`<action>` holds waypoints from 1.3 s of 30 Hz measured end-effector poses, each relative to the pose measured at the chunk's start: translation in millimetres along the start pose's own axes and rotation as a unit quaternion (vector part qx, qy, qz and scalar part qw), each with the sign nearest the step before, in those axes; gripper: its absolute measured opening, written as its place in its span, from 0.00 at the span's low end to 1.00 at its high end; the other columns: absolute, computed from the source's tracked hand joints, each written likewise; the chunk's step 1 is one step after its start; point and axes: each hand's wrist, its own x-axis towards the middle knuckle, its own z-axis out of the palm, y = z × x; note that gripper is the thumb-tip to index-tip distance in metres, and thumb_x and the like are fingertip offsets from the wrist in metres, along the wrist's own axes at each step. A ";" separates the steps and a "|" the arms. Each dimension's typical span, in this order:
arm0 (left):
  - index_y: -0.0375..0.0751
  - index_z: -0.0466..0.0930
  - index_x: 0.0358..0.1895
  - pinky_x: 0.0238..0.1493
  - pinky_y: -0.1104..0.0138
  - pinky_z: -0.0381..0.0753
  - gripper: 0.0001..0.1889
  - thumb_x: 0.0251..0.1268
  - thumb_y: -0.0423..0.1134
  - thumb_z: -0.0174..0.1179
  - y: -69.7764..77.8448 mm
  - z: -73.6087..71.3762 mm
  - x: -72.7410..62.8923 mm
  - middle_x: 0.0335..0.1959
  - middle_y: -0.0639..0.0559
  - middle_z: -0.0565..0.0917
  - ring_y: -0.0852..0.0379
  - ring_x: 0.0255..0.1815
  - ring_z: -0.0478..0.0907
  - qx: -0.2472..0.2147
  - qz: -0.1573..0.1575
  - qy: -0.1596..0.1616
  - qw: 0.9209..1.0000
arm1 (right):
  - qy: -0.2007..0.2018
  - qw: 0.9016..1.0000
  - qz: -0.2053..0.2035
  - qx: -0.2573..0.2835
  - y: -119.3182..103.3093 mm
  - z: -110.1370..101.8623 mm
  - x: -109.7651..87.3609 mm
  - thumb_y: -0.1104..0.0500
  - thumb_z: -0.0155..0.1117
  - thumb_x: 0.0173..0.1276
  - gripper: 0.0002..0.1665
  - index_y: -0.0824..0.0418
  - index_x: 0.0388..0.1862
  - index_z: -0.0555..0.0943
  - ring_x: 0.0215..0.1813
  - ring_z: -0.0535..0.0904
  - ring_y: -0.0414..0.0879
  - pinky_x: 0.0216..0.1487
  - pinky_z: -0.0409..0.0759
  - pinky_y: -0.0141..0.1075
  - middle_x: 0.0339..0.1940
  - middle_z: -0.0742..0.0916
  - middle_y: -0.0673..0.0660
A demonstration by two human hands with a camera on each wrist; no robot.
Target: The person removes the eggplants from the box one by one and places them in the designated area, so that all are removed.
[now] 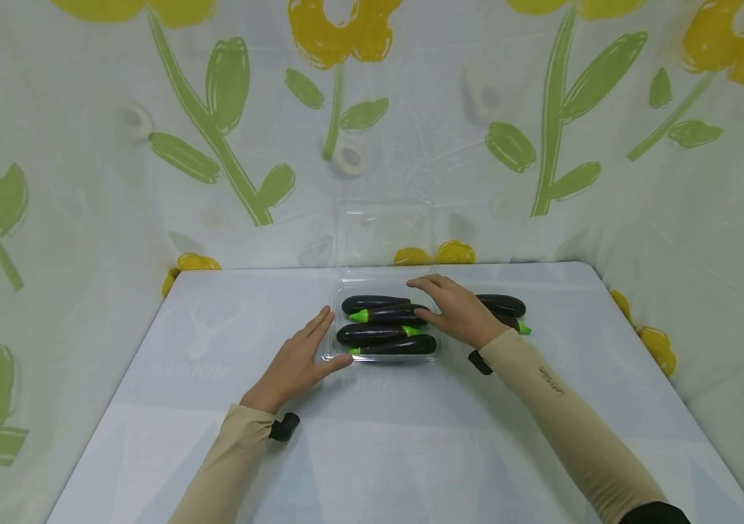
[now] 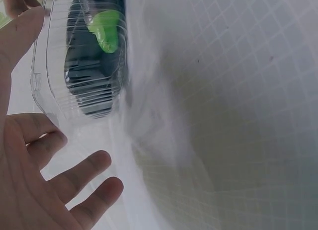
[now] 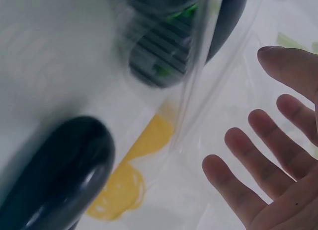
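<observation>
A clear plastic clamshell box (image 1: 385, 359) stands on the table with its lid (image 1: 385, 225) raised at the back. Several dark eggplants (image 1: 372, 335) with green stem ends lie crosswise inside. My left hand (image 1: 296, 367) is at the box's left front corner, thumb toward the front rim and fingers extended along the left side; its thumb and index finger meet the rim in the left wrist view. Over the box's right side hovers my right hand (image 1: 460, 309), fingers spread and holding nothing. Beyond it on the table lie two more eggplants (image 1: 503, 304), partly hidden by that hand.
The white table (image 1: 215, 378) has its back edge just behind the box. A pale curtain (image 1: 411, 131) printed with flowers surrounds the table. Black devices sit at the left wrist (image 1: 285, 427) and the right wrist (image 1: 480, 362).
</observation>
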 end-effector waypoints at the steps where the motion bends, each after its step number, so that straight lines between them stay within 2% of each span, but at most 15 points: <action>1: 0.45 0.52 0.82 0.74 0.43 0.59 0.54 0.61 0.74 0.58 0.2 -0.3 0.1 0.83 0.55 0.49 0.46 0.81 0.54 0.001 0.001 -0.001 1.000 | -0.002 1.000 -0.001 0.002 -1.8 1.0 1.6 0.56 0.72 0.69 0.34 0.56 0.72 0.73 0.67 0.76 0.54 0.63 0.79 0.47 0.67 0.79 0.60; 6: 0.45 0.52 0.82 0.74 0.42 0.60 0.55 0.60 0.75 0.57 1.4 -1.0 -0.1 0.83 0.56 0.49 0.45 0.80 0.54 0.001 -0.003 -0.002 1.000 | -0.013 1.000 -0.004 0.012 -9.7 6.4 7.1 0.54 0.70 0.71 0.34 0.56 0.73 0.72 0.66 0.76 0.53 0.63 0.79 0.46 0.67 0.79 0.59; 13: 0.46 0.52 0.82 0.73 0.40 0.60 0.54 0.61 0.75 0.58 1.7 -1.6 -0.4 0.83 0.56 0.49 0.44 0.80 0.54 0.000 -0.009 -0.005 1.000 | -0.028 0.999 -0.002 0.034 -18.4 16.4 11.6 0.56 0.73 0.69 0.35 0.57 0.73 0.72 0.64 0.78 0.54 0.62 0.80 0.46 0.67 0.79 0.59; 20: 0.46 0.52 0.82 0.73 0.40 0.60 0.54 0.61 0.74 0.58 2.3 -2.4 -0.9 0.83 0.56 0.49 0.44 0.80 0.54 -0.002 -0.005 -0.003 1.000 | -0.053 0.998 0.020 0.037 -20.6 24.5 14.2 0.56 0.72 0.69 0.35 0.56 0.73 0.72 0.66 0.77 0.54 0.64 0.79 0.47 0.68 0.78 0.59; 39: 0.46 0.51 0.82 0.73 0.40 0.61 0.54 0.61 0.74 0.58 1.3 -1.3 -0.3 0.83 0.56 0.49 0.44 0.80 0.55 -0.005 -0.005 -0.004 1.000 | -0.075 0.997 0.013 0.008 -19.3 34.4 16.7 0.60 0.70 0.71 0.33 0.59 0.73 0.73 0.66 0.77 0.55 0.65 0.77 0.46 0.66 0.80 0.61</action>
